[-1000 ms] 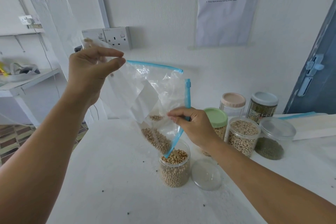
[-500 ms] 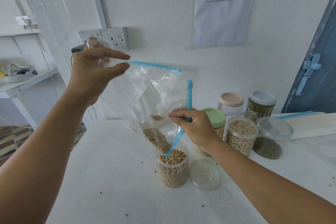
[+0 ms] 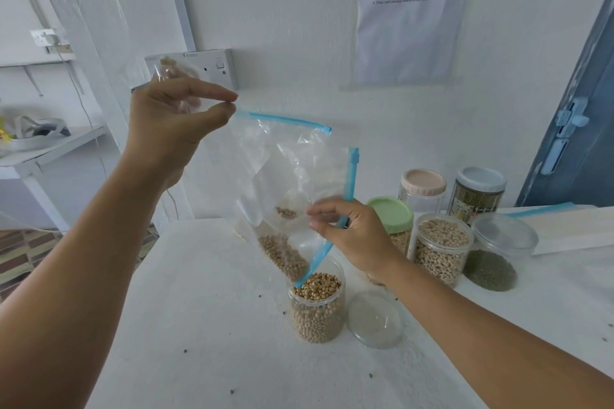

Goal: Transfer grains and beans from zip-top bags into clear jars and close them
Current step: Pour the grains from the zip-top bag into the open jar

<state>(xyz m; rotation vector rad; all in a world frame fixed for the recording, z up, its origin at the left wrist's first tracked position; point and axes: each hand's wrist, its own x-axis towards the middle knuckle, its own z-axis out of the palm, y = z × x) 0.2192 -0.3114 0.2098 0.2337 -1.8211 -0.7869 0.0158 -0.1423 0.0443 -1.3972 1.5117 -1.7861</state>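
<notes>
Behind left hand (image 3: 172,123), bag (image 3: 292,183) corner blurred

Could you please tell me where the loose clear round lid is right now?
In the head view, the loose clear round lid lies flat on the white table, immediately right of the open bean-filled clear jar.

Both forearms are cut off by the lower frame edge. The green-lidded jar (image 3: 393,219) is largely hidden behind the right hand (image 3: 357,236). Text on the wall notice (image 3: 412,10) is too small to be read. The door (image 3: 578,129) is cropped at right.
</notes>
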